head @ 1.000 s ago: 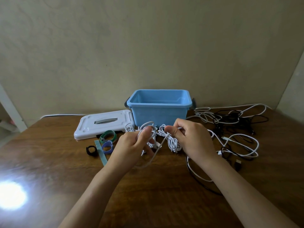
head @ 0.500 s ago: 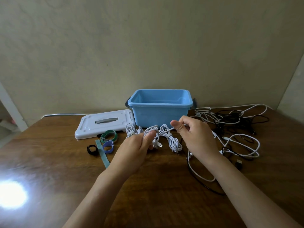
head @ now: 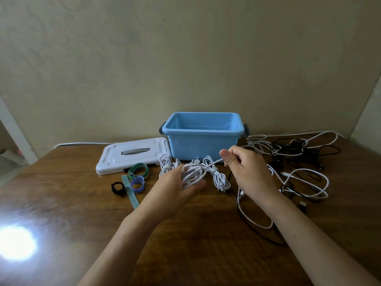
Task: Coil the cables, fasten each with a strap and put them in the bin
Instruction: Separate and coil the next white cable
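Left hand (head: pixel 177 187) cradling white coiled cable bundle (head: pixel 193 174), fingers curled under loops. Right hand (head: pixel 246 172) pinching loose strand of same cable.

One open blue plastic bin (head: pixel 203 135) just beyond both hands. One white lid (head: pixel 132 156) and four coloured straps (head: pixel 134 180) left of left hand. Two tied white coils (head: pixel 219 178) between hands and bin, partly hidden.

Tangle of black and white cables (head: pixel 292 162) right of right hand; count unclear.

Left hand (head: pixel 177 185) holding a white cable coil (head: pixel 192 174). Right hand (head: pixel 245 172) pinching the cable's loose end. Blue bin (head: pixel 203 139) behind, white lid (head: pixel 132 156) beside it, straps (head: pixel 138 171) on the brown table (head: pixel 195 234). Tangled cables (head: pixel 292 159) at right.
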Action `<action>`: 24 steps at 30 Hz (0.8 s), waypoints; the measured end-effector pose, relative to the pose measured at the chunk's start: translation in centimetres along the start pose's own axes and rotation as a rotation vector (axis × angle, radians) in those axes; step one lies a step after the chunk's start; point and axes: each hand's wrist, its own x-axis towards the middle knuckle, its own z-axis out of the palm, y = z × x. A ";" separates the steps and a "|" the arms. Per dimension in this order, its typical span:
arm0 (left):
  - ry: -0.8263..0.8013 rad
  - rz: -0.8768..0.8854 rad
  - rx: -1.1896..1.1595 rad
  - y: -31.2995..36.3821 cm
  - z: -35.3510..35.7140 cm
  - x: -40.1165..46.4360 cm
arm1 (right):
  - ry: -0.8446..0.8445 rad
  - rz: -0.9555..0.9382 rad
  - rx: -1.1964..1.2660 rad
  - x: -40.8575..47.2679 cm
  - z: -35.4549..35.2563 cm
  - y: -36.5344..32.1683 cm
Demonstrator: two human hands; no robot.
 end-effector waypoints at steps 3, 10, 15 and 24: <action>0.051 0.001 -0.151 0.1 -0.3 -0.2 | -0.023 -0.009 0.048 0.0 0.1 -0.1; 0.194 -0.113 -0.356 0.0 -1.5 -0.3 | -0.207 -0.021 0.090 -0.2 -0.1 -0.5; 0.168 -0.138 -0.479 -0.1 -1.1 -0.3 | -0.250 -0.092 0.235 -1.3 1.2 -2.2; 0.074 -0.086 -0.538 1.1 -0.2 -0.6 | -0.150 -0.191 0.133 -2.2 2.9 -2.4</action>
